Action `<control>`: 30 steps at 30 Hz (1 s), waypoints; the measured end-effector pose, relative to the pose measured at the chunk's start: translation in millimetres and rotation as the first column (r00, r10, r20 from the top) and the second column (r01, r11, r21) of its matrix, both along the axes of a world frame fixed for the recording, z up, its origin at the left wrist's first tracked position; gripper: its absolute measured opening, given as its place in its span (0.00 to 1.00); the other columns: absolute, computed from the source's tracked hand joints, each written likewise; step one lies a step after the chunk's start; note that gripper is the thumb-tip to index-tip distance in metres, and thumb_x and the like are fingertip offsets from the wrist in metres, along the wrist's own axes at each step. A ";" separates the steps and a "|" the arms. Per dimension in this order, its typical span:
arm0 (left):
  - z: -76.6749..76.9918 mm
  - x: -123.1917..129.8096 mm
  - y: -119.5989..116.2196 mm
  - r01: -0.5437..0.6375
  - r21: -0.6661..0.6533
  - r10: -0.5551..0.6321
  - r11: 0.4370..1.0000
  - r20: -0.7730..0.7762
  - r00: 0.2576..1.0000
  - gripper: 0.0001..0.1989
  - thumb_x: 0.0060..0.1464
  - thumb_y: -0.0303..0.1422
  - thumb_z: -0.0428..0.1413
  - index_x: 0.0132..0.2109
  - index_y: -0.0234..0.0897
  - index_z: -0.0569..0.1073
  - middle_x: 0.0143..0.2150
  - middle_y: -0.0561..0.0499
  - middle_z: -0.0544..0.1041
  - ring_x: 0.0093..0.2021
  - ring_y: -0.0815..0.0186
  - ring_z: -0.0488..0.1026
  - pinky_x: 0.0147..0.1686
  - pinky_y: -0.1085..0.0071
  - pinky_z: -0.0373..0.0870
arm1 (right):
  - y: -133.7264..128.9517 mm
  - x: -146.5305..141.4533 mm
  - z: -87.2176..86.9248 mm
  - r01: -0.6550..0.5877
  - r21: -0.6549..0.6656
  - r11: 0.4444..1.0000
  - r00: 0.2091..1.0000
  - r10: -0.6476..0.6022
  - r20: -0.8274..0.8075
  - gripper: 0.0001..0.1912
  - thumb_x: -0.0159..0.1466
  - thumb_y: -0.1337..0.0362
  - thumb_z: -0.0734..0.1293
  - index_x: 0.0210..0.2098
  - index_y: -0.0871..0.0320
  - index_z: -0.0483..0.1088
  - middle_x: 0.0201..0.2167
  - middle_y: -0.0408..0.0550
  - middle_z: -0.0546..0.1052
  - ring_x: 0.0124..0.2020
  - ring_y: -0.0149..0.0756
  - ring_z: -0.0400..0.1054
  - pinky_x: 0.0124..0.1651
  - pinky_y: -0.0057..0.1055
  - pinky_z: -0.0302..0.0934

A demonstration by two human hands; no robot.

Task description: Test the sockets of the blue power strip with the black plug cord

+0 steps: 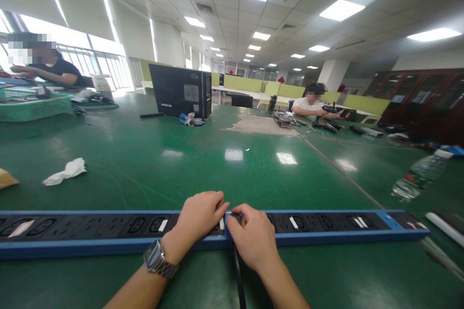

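Note:
A long blue power strip (304, 238) with black sockets and several white stickers lies across the green table. My left hand (201, 215), with a metal watch (156, 257) on the wrist, rests on the strip's middle, its fingers bent over the far edge; what is under them is hidden. Just right of it, my right hand (253, 234) is closed, thumb and forefinger around a black plug at the strip's centre. From there a black cable (238, 275) runs down toward the near edge of the view.
A white tissue (67, 172) and a green basket (36, 106) are at the left. Behind stand a black computer case (179, 91) and gloves (191, 119). A plastic bottle (420, 176) is at the right. Two people sit across the table, left and right.

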State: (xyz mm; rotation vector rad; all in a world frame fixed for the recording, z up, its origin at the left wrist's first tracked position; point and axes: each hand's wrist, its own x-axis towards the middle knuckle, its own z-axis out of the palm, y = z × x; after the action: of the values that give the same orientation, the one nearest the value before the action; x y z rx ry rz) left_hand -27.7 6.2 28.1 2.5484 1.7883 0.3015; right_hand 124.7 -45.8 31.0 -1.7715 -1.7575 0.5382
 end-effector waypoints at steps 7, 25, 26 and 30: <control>-2.6 0.3 1.9 0.012 0.016 -0.012 1.000 0.007 1.000 0.12 0.62 0.39 0.48 0.32 0.40 0.68 0.36 0.49 0.77 0.38 0.60 0.74 0.32 0.68 0.61 | -0.8 -1.7 -2.7 0.004 0.022 1.000 1.000 -0.004 -0.003 0.12 0.62 0.56 0.63 0.36 0.50 0.78 0.24 0.44 0.78 0.29 0.37 0.71 0.30 0.29 0.47; -5.8 0.7 4.4 0.051 -0.065 -0.052 0.997 -0.008 0.999 0.17 0.65 0.42 0.42 0.36 0.41 0.71 0.38 0.48 0.79 0.40 0.58 0.76 0.35 0.68 0.65 | 4.0 39.5 34.1 0.079 0.274 0.959 0.918 0.037 -0.395 0.16 0.61 0.56 0.64 0.39 0.60 0.78 0.20 0.42 0.73 0.20 0.30 0.61 0.25 0.26 0.52; -5.2 1.1 4.5 0.056 -0.067 -0.057 0.996 -0.008 0.998 0.17 0.65 0.42 0.42 0.36 0.41 0.71 0.39 0.48 0.79 0.40 0.58 0.76 0.35 0.67 0.65 | 4.5 54.7 41.2 0.119 0.274 0.954 0.910 0.005 -0.415 0.18 0.61 0.55 0.64 0.41 0.60 0.77 0.21 0.43 0.74 0.20 0.31 0.62 0.24 0.26 0.52; -4.6 1.7 5.5 0.069 -0.083 -0.069 0.994 0.004 0.998 0.17 0.65 0.41 0.42 0.36 0.41 0.72 0.39 0.48 0.79 0.40 0.59 0.76 0.36 0.67 0.66 | 4.6 110.6 41.8 0.024 0.070 0.997 0.974 -0.007 -0.226 0.20 0.59 0.55 0.63 0.44 0.62 0.76 0.21 0.43 0.75 0.20 0.33 0.63 0.24 0.27 0.52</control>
State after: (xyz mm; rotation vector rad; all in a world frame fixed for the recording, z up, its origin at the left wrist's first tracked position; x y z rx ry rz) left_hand -26.0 11.7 23.5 2.5458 1.6702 0.2226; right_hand 235.3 -41.2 72.8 -1.6048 -1.5853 0.6350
